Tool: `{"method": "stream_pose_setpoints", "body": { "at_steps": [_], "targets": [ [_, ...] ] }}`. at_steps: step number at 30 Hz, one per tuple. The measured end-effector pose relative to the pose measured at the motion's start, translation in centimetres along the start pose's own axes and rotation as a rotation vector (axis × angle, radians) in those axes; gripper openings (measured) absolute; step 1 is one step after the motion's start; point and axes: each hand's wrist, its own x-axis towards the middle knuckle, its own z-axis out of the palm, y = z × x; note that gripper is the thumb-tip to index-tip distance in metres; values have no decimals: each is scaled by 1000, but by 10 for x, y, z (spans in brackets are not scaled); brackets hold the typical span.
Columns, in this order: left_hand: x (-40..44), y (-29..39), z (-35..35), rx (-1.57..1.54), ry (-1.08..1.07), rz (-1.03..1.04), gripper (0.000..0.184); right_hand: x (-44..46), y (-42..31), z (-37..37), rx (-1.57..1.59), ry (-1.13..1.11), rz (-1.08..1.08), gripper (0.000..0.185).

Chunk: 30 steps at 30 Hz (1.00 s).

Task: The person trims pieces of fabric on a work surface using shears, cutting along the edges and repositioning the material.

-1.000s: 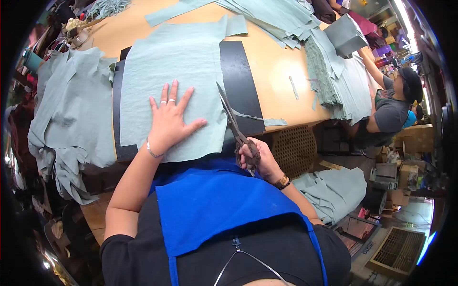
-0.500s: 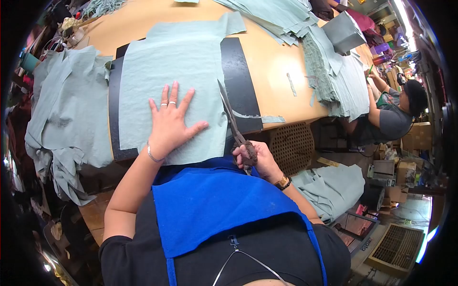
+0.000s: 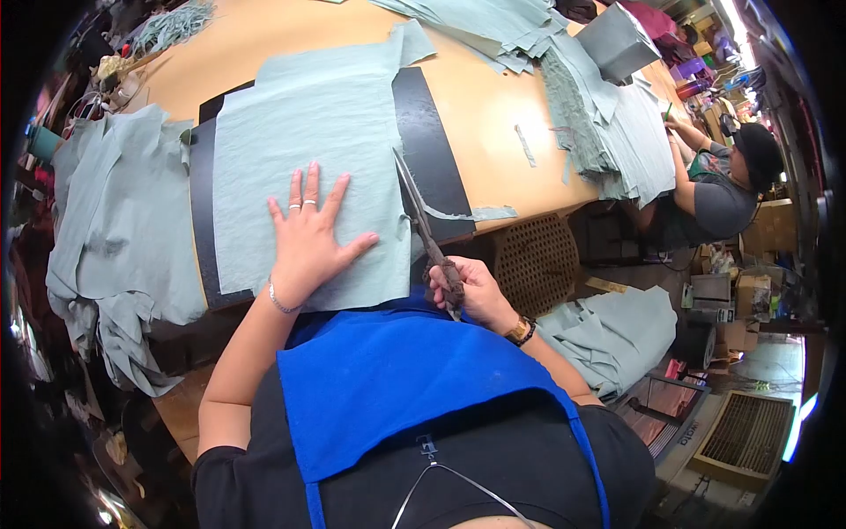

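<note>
My left hand (image 3: 310, 234) lies flat with fingers spread on a pale green sheet of leather or fabric (image 3: 308, 115). The sheet rests over a black board (image 3: 432, 132) on the table. My right hand (image 3: 471, 289) is closed around the wrapped handles of a pair of scissors (image 3: 419, 212). Their long blades lie along the sheet's right edge, pointing away from me. A thin curled offcut strip (image 3: 489, 213) trails from near the blades over the board to the table.
More green pieces (image 3: 123, 220) hang over the table's left edge. A stack of green sheets (image 3: 608, 132) lies at the right, below a grey box (image 3: 617, 42). A co-worker (image 3: 727, 176) sits beyond it. A perforated stool (image 3: 533, 260) and another green pile (image 3: 612, 335) are to my right.
The whole view has shifted slightly. My left hand keeps its flat place on the sheet, and the scissors remain in my right hand along the right edge.
</note>
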Motion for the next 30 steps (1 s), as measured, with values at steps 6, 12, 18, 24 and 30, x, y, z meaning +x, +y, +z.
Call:
{"method": "stream_pose_setpoints", "body": {
  "at_steps": [6,12,18,24,30],
  "targets": [
    [-4,2,-3,-11,-22,3,90,3,-8,-3,-33,5,16,31],
    [-5,3,0,-52,24,13,89,4,-11,-5,-41,-24,18,30],
    [-4,5,0,-36,10,5,89,4,-8,-6,-63,-34,15,25],
    [-2,6,0,-32,-21,-2,89,1,-1,-5,-13,-36,10,20],
    [1,3,-34,-471,29,167,74,-1,8,-5,10,-24,-5,22]
  ]
}}
